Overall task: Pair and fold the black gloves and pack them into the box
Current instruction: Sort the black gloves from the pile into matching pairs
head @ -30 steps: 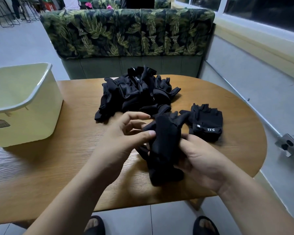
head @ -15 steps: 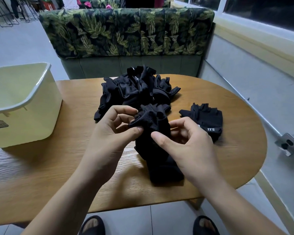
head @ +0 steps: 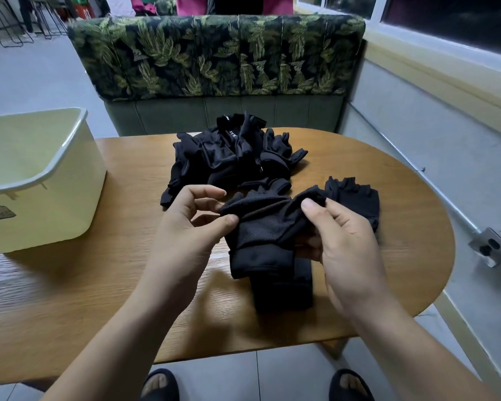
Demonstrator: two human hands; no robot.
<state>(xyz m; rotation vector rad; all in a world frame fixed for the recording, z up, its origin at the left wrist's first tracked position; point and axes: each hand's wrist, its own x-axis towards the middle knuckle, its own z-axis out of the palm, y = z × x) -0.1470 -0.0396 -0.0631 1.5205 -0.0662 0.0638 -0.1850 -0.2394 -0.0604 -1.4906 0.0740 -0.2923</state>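
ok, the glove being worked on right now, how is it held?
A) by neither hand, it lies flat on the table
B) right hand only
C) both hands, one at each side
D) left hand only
C: the left hand pinches one top corner of the glove and the right hand pinches the other, so the glove is spread between them.
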